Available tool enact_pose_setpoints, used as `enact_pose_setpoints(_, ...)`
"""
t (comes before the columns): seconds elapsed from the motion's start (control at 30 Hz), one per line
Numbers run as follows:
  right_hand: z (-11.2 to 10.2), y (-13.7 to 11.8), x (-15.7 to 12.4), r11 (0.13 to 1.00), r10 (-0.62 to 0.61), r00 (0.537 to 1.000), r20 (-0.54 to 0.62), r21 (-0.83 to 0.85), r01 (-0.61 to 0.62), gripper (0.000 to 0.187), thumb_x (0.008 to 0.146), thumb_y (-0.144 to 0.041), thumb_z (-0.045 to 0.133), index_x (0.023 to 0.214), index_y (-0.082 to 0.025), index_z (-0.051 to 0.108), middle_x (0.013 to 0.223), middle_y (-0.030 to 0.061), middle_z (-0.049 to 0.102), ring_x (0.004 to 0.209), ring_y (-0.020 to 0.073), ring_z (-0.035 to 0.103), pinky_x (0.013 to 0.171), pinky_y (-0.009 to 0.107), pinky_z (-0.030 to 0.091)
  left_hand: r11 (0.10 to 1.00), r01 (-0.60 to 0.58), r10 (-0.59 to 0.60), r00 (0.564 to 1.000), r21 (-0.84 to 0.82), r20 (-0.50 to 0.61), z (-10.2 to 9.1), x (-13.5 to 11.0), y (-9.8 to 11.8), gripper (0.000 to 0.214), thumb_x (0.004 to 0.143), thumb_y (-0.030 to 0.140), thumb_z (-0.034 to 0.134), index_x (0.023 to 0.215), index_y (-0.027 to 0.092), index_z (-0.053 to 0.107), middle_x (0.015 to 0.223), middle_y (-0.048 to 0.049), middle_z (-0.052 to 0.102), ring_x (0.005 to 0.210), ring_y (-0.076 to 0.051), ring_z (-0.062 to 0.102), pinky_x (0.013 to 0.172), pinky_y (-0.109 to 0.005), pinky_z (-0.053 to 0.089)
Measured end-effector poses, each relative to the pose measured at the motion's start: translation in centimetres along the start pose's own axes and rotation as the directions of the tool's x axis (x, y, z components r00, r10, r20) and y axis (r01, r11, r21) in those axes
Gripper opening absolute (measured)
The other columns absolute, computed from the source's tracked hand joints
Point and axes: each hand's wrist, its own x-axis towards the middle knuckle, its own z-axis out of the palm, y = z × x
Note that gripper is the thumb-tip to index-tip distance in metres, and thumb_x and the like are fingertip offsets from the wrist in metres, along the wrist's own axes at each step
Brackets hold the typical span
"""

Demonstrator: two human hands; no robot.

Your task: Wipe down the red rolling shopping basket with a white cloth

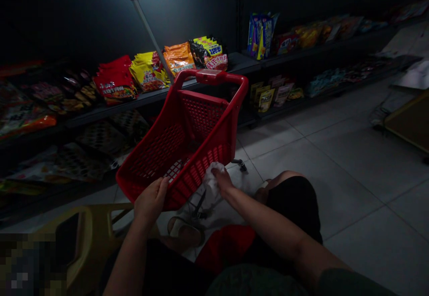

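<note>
- Yellow plastic stool low on the left.
- Left hand clamped on the near rim of the red basket, tilted, right in front of the snack shelves.
- White cloth pressed to the basket's side, bunched tight in the right hand.

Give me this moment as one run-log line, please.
left hand: grips red basket rim | right hand: holds white cloth against basket side | behind: snack shelves

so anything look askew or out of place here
The red basket is tipped over, opening toward the person; the left hand grips its rim and the right hand presses a white cloth to its side.
</note>
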Motion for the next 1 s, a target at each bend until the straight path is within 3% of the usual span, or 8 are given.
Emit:
enact_pose_setpoints(0.13, -0.9, -4.1, 3.2, 0.994, -0.070, 0.990, -0.122, 0.080, 0.080, 0.024, 0.072, -0.031, 0.059, 0.092, -0.019, 0.058, 0.077, -0.0014, 0.067, 0.067, 0.0129, 0.061, 0.063, 0.022, 0.048, 1.000, -0.012, 0.011, 1.000, 0.022, 0.007, -0.2, 0.0, 0.0, 0.046, 0.100, 0.053, 0.026, 0.095, 0.025, 0.063, 0.106, -0.0056, 0.073, 0.094, -0.022, 0.067, 0.073, -0.028, 0.044)
enact_pose_setpoints(0.23, 0.4, -5.9, 3.2, 0.983, -0.133, 0.973, -0.187, 0.101, 0.154, 0.026, 0.074, -0.030, 0.060, 0.098, -0.022, 0.056, 0.086, -0.0020, 0.070, 0.074, 0.0128, 0.063, 0.068, 0.022, 0.050, 0.999, -0.032, 0.032, 0.999, 0.024, 0.005, 0.0, 0.1, -0.1, 0.044, 0.100, 0.052, 0.027, 0.097, 0.026, 0.063, 0.106, -0.0049, 0.073, 0.096, -0.021, 0.067, 0.072, -0.027, 0.044)
enact_pose_setpoints(0.43, 4.1, -4.3, -2.1, 0.992, -0.050, 0.996, 0.079, 0.121, 0.040, 0.044, 0.068, -0.030, 0.074, 0.109, -0.021, 0.062, 0.090, 0.0021, 0.074, 0.075, 0.0194, 0.069, 0.066, 0.029, 0.055, 0.999, -0.029, 0.029, 1.000, 0.021, -0.001, 0.2, 0.1, -0.4, 0.044, 0.100, 0.052, 0.028, 0.093, 0.025, 0.062, 0.101, -0.0035, 0.073, 0.093, -0.020, 0.067, 0.071, -0.027, 0.043)
enact_pose_setpoints(0.57, 3.1, -6.9, 0.7, 0.991, -0.024, 0.996, -0.090, 0.130, 0.035, 0.027, 0.070, -0.029, 0.068, 0.095, -0.018, 0.063, 0.076, -0.0003, 0.070, 0.065, 0.0163, 0.064, 0.059, 0.026, 0.052, 0.999, -0.032, 0.032, 0.999, 0.004, 0.012, 0.2, 0.1, -0.3, 0.046, 0.100, 0.052, 0.026, 0.086, 0.024, 0.060, 0.095, -0.0031, 0.072, 0.090, -0.020, 0.067, 0.072, -0.027, 0.043)
enact_pose_setpoints(0.67, 3.1, -8.2, 2.1, 0.984, -0.072, 0.976, -0.204, 0.145, 0.103, 0.027, 0.075, -0.028, 0.061, 0.101, -0.020, 0.061, 0.084, -0.0017, 0.071, 0.073, 0.0140, 0.066, 0.066, 0.023, 0.053, 0.999, -0.040, 0.040, 0.999, 0.007, 0.004, 0.3, 0.3, -0.3, 0.045, 0.100, 0.051, 0.027, 0.086, 0.024, 0.060, 0.097, -0.0035, 0.073, 0.090, -0.020, 0.067, 0.072, -0.027, 0.043)
enact_pose_setpoints(0.73, 3.9, -7.5, 0.8, 0.982, -0.072, 0.984, -0.164, 0.160, 0.098, 0.032, 0.075, -0.030, 0.064, 0.105, -0.020, 0.061, 0.088, -0.0006, 0.072, 0.076, 0.0153, 0.067, 0.068, 0.025, 0.055, 0.999, -0.030, 0.030, 1.000, 0.010, -0.006, 0.4, 0.3, -0.4, 0.045, 0.100, 0.051, 0.027, 0.089, 0.024, 0.062, 0.101, -0.0039, 0.074, 0.093, -0.020, 0.068, 0.073, -0.027, 0.044)
enact_pose_setpoints(0.87, 5.7, -5.6, -3.3, 0.991, -0.020, 0.995, 0.097, 0.134, 0.007, 0.040, 0.069, -0.034, 0.076, 0.104, -0.019, 0.064, 0.084, 0.0014, 0.073, 0.073, 0.0182, 0.067, 0.064, 0.028, 0.055, 0.999, -0.041, 0.041, 0.999, 0.007, 0.006, 0.4, 0.4, -0.9, 0.046, 0.100, 0.052, 0.026, 0.091, 0.025, 0.063, 0.101, -0.0037, 0.073, 0.095, -0.021, 0.068, 0.077, -0.028, 0.046)
enact_pose_setpoints(1.0, 5.6, -9.1, -1.3, 0.969, -0.232, 0.968, 0.095, 0.108, 0.221, 0.043, 0.068, -0.035, 0.079, 0.106, -0.021, 0.064, 0.088, 0.0002, 0.072, 0.074, 0.0158, 0.066, 0.066, 0.028, 0.054, 0.997, -0.077, 0.077, 0.997, 0.020, -0.012, 0.2, -0.1, -1.0, 0.044, 0.100, 0.051, 0.027, 0.088, 0.025, 0.060, 0.095, -0.0024, 0.072, 0.088, -0.020, 0.068, 0.073, -0.027, 0.046)
